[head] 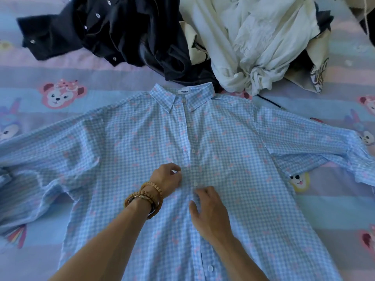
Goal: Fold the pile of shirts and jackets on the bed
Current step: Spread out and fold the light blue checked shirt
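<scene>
A blue-and-white checked shirt (223, 151) lies face up and spread flat across the centre of the frame on the bed (60, 78), collar toward the top, sleeves stretched out to the left and right edges, as a person works at its button placket (190, 159) near mid-chest. The left hand (167, 177), its wrist wrapped in wooden bead bracelets (145, 197), has fingers curled in a pinch on the cloth at the placket; the right hand (207, 207) rests just beside it, fingers bent down onto the fabric, though whether it grips the cloth cannot be told. The job appears to be at an early stage: this shirt is laid out but not yet folded, and no folded garment is in view. Still waiting at the top of the frame are a crumpled dark jacket (113, 31) with metal snaps, upper left, and a heap of cream-white clothing (253, 41), upper right, touching one another. No basket, box or other container shows; the cartoon-print sheet carries everything
</scene>
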Demonstrator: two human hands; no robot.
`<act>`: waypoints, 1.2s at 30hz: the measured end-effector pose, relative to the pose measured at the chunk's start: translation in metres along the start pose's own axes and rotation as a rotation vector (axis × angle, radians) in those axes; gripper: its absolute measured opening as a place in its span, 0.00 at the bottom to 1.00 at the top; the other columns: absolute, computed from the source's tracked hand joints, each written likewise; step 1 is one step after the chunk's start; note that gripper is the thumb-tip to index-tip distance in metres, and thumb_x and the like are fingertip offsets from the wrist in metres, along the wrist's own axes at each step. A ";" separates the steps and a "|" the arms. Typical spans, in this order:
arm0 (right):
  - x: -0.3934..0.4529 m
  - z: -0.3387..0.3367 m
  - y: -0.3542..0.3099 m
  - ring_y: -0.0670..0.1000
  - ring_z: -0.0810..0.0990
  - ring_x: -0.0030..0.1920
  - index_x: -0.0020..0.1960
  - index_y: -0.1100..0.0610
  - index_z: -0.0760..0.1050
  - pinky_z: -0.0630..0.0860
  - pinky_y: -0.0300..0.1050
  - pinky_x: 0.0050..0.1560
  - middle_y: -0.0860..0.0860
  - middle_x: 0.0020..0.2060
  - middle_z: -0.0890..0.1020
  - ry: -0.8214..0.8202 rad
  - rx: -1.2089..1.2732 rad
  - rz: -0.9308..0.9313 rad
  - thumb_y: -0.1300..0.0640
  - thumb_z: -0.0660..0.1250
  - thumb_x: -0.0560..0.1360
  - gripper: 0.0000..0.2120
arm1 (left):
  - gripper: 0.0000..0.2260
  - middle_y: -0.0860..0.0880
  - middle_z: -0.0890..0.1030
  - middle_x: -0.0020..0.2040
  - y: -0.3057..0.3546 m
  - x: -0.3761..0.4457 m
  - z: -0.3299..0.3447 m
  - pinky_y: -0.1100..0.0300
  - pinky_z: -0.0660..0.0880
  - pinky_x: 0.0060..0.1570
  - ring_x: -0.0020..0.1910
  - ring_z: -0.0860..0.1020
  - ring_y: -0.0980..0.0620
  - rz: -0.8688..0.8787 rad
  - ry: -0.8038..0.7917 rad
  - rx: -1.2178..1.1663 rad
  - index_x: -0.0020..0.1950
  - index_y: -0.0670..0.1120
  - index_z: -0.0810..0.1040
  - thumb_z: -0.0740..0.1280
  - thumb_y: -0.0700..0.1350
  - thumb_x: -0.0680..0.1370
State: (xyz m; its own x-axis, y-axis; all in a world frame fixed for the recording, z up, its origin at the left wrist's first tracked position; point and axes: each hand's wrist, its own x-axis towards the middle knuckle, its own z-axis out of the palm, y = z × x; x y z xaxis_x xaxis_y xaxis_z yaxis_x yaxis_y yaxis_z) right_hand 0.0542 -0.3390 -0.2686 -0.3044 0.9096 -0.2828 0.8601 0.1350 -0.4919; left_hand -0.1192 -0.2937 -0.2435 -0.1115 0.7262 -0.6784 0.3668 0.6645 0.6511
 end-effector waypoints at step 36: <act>0.103 0.044 -0.235 0.57 0.83 0.36 0.53 0.70 0.77 0.78 0.45 0.33 0.63 0.40 0.83 -0.036 1.210 0.656 0.67 0.65 0.76 0.08 | 0.34 0.43 0.72 0.70 -0.117 -0.070 -0.217 0.48 0.74 0.61 0.66 0.73 0.41 0.570 0.262 0.589 0.71 0.43 0.71 0.73 0.47 0.66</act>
State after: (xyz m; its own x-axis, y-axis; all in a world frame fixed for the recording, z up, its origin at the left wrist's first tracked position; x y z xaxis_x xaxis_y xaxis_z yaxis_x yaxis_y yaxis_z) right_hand -0.1972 -0.2947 -0.2181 -0.0109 0.6603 -0.7509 -0.0348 -0.7507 -0.6597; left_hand -0.3548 -0.3841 -0.1987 0.0523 0.9868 -0.1536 0.8433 0.0388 0.5361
